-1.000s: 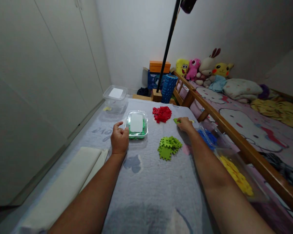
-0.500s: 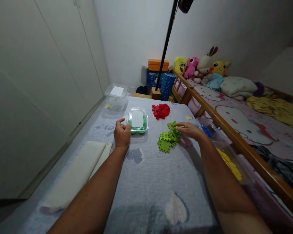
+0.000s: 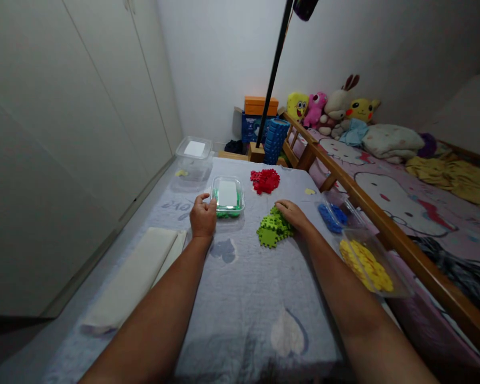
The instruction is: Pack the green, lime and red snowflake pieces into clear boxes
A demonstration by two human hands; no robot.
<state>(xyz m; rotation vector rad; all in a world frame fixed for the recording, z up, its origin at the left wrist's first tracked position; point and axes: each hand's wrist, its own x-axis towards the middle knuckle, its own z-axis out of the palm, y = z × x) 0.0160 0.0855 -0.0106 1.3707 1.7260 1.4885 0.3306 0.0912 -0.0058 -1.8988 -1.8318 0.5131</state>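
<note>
My left hand (image 3: pixel 203 217) rests beside a lidded clear plastic box (image 3: pixel 240 205) that holds green pieces and has a white label on top. Its fingers are loosely bent and apart, with nothing in them; the thumb side is at the box's left edge. Against the far right side of a heap of lime-green interlocking plastic pieces (image 3: pixel 269 236) lies my right hand (image 3: pixel 293 214), its fingers stretched over the top pieces. The fingertips partly hide those pieces. Farther back sits a pile of red interlocking pieces (image 3: pixel 265 181).
Right of the cloth-covered table (image 3: pixel 248 298) stand a clear box of blue pieces (image 3: pixel 333 217) and one of yellow pieces (image 3: pixel 366 264), by a wooden bed rail (image 3: pixel 360 200). At the back left is another clear box (image 3: pixel 194 165). A folded off-white cloth (image 3: pixel 134 280) lies at left.
My right hand has moved left and inward against the lime-green pieces, and the heap looks more compact. The blue and yellow boxes show more fully. My left hand stays beside the green box.
</note>
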